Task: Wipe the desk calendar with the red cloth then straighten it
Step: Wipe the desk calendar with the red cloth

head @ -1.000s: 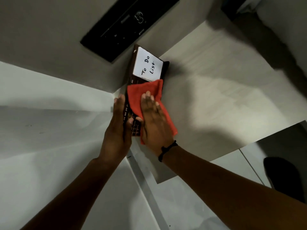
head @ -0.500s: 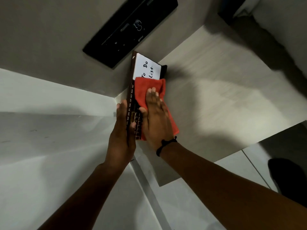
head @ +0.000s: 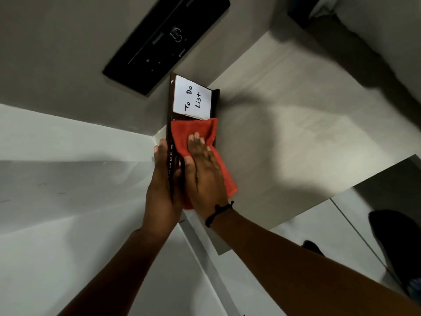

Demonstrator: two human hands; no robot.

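The dark brown desk calendar stands on the pale desk by the wall corner, with month names along its left edge and a white "To Do List" pad on its far part. My left hand holds the calendar's near left edge, thumb over the front. My right hand lies flat on the red cloth and presses it against the calendar's face just below the pad. The cloth's near corner hangs out to the right of my wrist. The calendar's lower half is hidden by hands and cloth.
A black panel is mounted on the grey wall behind the calendar. The desk spreads to the right, with its front edge near my right forearm. White wall lies to the left, tiled floor and a dark shoe at lower right.
My right hand has slid the red cloth up the calendar's face toward the pad and a little back. My left hand has kept its hold on the left edge.
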